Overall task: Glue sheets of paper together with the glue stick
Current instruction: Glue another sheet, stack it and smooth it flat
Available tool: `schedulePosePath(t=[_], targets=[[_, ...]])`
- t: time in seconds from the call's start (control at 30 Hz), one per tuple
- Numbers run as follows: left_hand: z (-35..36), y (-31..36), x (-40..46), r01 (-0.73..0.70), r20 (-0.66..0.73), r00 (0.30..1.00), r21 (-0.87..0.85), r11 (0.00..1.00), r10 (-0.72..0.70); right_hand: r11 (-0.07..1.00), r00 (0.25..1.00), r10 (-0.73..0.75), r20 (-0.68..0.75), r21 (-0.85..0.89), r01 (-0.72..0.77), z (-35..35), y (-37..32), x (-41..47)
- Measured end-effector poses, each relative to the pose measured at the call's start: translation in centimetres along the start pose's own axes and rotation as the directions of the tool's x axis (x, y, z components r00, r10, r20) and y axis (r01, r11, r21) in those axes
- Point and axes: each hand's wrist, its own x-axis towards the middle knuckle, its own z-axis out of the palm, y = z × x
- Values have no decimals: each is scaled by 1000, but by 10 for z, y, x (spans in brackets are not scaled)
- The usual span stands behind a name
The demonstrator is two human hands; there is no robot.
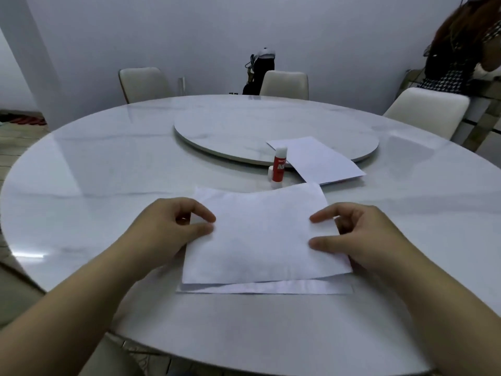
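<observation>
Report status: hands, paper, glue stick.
Left hand and right hand pinch top sheet by its side edges. Bottom sheet beneath, offset. Glue stick upright beyond, uncapped. Nothing in the way.

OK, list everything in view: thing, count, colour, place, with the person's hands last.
table: one, white marble, round, fills the view
turntable: one, white, table centre
glue stick: one, red, upright, by turntable edge
cap: one, white, left of glue stick
top sheet: one, white, held
lower sheet: one, white, under it
spare sheets: white, count unclear, overlapping turntable rim
chairs: three, cream, far side
left hand: pinches top sheet's left edge
right hand: pinches its right edge
</observation>
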Motion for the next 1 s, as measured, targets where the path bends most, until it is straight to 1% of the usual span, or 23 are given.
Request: schedulePosePath(t=[0.13,0.23,0.33,0.43,0.57,0.67,1.0], targets=[[1,-8,-1,-57,5,998,45,997,57,995,1000,-17,22,-94,19,2,7,1],[-2,-9,-3,-83,38,996,66,994,80,994,999,-12,32,-111,15,0,8,1],[-6,-11,-4,-149,67,988,141,979,140,989,999,-20,45,-148,26,-1,9,-1],[-6,-11,-6,-189,94,980,174,966,175,985,998,-20,61,-171,30,0,8,-3],[-10,-13,-6,-183,139,976,131,974,165,980,993,-23,112,-192,45,0,6,-4],[-11,-15,-6,-178,170,973,116,977,157,978,993,-26,117,-203,50,0,6,-5],[-9,-15,-9,-173,158,976,139,975,150,982,992,-41,122,-180,63,0,7,-4]])
